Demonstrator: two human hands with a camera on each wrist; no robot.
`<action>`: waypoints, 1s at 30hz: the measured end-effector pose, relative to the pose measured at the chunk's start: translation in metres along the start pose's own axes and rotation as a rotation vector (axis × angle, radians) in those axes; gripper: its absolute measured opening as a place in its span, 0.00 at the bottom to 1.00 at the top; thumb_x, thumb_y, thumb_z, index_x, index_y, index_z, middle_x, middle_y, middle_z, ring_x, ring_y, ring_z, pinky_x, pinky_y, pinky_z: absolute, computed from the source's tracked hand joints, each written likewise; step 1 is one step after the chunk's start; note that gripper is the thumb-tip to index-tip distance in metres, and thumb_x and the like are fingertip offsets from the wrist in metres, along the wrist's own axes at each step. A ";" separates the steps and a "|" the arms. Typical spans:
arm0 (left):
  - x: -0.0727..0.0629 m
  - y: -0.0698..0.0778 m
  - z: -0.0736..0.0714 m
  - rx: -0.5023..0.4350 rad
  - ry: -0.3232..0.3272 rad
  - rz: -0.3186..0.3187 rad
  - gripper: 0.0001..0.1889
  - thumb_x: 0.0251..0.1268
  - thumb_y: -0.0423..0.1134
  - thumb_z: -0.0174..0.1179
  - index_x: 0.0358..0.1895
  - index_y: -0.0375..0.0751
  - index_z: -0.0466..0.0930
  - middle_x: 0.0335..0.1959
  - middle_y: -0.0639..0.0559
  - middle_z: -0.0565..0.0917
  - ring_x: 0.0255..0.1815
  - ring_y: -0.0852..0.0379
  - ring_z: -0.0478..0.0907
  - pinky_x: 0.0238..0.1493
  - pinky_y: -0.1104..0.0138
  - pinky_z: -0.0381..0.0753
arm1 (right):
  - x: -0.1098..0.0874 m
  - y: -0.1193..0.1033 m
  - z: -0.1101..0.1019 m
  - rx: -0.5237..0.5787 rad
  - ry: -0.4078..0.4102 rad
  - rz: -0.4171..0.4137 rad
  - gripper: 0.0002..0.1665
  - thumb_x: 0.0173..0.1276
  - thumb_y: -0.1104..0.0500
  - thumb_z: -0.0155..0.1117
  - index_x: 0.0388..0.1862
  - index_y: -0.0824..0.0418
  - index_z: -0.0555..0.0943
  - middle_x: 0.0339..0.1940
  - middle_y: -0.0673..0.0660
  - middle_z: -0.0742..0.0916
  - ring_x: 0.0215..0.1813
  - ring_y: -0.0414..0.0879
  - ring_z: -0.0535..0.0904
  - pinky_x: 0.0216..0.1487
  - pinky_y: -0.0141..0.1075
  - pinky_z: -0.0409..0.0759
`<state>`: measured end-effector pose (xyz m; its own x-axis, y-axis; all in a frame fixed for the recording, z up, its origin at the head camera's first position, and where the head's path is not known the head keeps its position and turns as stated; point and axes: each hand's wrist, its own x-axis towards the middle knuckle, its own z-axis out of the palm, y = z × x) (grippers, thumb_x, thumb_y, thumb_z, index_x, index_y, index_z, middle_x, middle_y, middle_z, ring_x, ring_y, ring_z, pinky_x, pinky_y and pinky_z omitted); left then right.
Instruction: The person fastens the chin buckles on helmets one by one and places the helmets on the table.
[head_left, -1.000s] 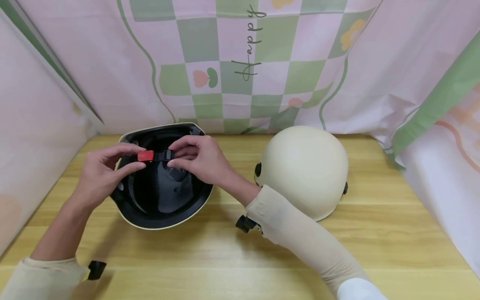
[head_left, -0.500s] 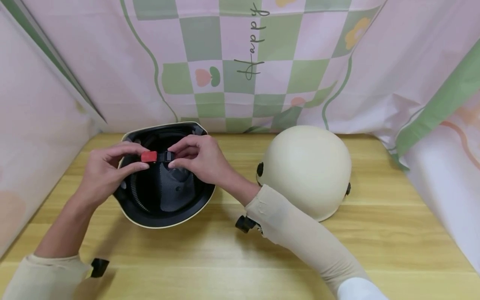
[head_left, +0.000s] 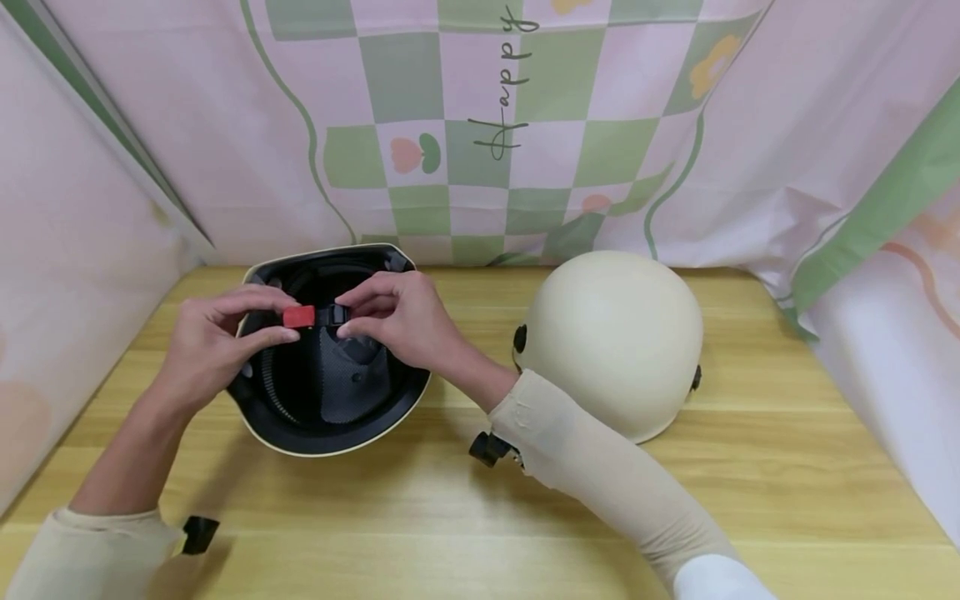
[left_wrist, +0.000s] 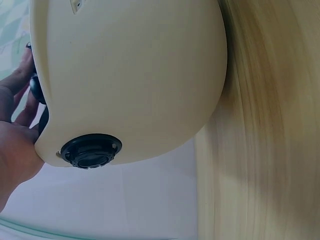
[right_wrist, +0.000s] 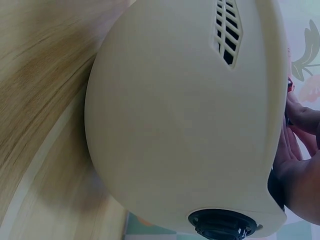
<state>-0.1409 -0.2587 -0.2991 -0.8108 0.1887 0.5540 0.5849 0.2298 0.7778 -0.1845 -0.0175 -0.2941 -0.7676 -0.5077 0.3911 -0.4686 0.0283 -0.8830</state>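
An upturned cream helmet (head_left: 330, 446) with a black lining lies on the table at the left. Over its hollow, a strap buckle is held level between both hands. My left hand (head_left: 217, 337) pinches the red half of the buckle (head_left: 298, 317) between thumb and fingers. On the other side my right hand (head_left: 397, 317) pinches the black part of the buckle (head_left: 339, 314). The two parts are joined end to end. Both wrist views are mostly filled by the helmet's outer shell (left_wrist: 135, 85), with a black round knob (left_wrist: 92, 150) on its side.
A second cream helmet (head_left: 611, 346) sits dome up on the right, beside my right forearm. The wooden table (head_left: 420, 533) meets a checked curtain (head_left: 480, 83) at the back. Curtains also hang at both sides.
The buckle dips very slightly in the head view while both hands keep their pinch. Between the first two frames the whole scene shifts a little to the right.
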 end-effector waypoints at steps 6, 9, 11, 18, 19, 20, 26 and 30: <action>0.000 -0.001 0.000 -0.052 0.002 -0.007 0.10 0.54 0.18 0.72 0.41 0.26 0.89 0.39 0.51 0.90 0.48 0.57 0.81 0.55 0.75 0.80 | 0.001 0.001 0.002 0.020 0.007 0.004 0.14 0.59 0.74 0.77 0.45 0.74 0.88 0.43 0.66 0.89 0.40 0.48 0.90 0.42 0.36 0.88; 0.000 -0.001 0.000 -0.066 0.003 -0.004 0.10 0.54 0.18 0.73 0.40 0.24 0.89 0.39 0.51 0.90 0.48 0.57 0.82 0.56 0.74 0.80 | 0.001 0.001 0.002 0.020 0.009 0.003 0.14 0.59 0.74 0.77 0.45 0.74 0.88 0.43 0.67 0.89 0.41 0.48 0.90 0.41 0.36 0.88; 0.001 -0.001 0.001 -0.067 0.003 -0.001 0.10 0.53 0.18 0.73 0.40 0.23 0.88 0.39 0.52 0.90 0.48 0.57 0.82 0.56 0.74 0.80 | 0.001 0.001 0.002 0.019 0.009 0.002 0.14 0.59 0.74 0.77 0.45 0.74 0.88 0.43 0.67 0.89 0.41 0.48 0.90 0.41 0.36 0.88; 0.000 -0.001 0.000 -0.033 0.008 -0.012 0.11 0.52 0.17 0.73 0.40 0.19 0.86 0.38 0.55 0.90 0.47 0.58 0.82 0.55 0.75 0.80 | 0.001 0.001 0.002 0.011 0.006 0.003 0.15 0.58 0.74 0.77 0.45 0.74 0.89 0.42 0.66 0.89 0.40 0.48 0.90 0.41 0.35 0.88; 0.000 -0.001 0.000 -0.028 0.008 -0.014 0.11 0.52 0.17 0.73 0.40 0.18 0.86 0.37 0.55 0.90 0.47 0.58 0.82 0.55 0.75 0.80 | 0.001 0.001 0.003 0.009 0.005 0.003 0.15 0.58 0.74 0.78 0.45 0.74 0.89 0.42 0.66 0.89 0.40 0.48 0.90 0.41 0.35 0.88; 0.000 -0.001 0.000 -0.025 0.009 -0.014 0.11 0.52 0.17 0.73 0.40 0.18 0.86 0.37 0.55 0.90 0.47 0.58 0.81 0.55 0.75 0.80 | 0.001 0.001 0.003 0.009 0.004 0.004 0.15 0.58 0.74 0.78 0.46 0.74 0.89 0.42 0.66 0.89 0.40 0.48 0.90 0.41 0.35 0.88; 0.000 -0.001 0.000 -0.040 0.007 -0.008 0.11 0.52 0.16 0.73 0.40 0.16 0.85 0.37 0.55 0.90 0.47 0.58 0.81 0.55 0.75 0.80 | 0.002 0.001 0.003 0.008 0.003 0.005 0.15 0.58 0.74 0.78 0.45 0.74 0.89 0.43 0.66 0.89 0.40 0.48 0.90 0.41 0.35 0.88; 0.000 -0.002 0.000 -0.037 0.006 -0.005 0.11 0.52 0.16 0.73 0.39 0.16 0.85 0.36 0.56 0.90 0.46 0.58 0.81 0.55 0.75 0.80 | 0.002 0.001 0.003 0.010 0.003 0.004 0.15 0.58 0.74 0.78 0.46 0.74 0.89 0.42 0.66 0.89 0.41 0.48 0.90 0.42 0.35 0.88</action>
<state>-0.1422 -0.2592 -0.3001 -0.8141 0.1817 0.5516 0.5796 0.1955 0.7911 -0.1853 -0.0207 -0.2946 -0.7711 -0.5048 0.3880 -0.4609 0.0220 -0.8872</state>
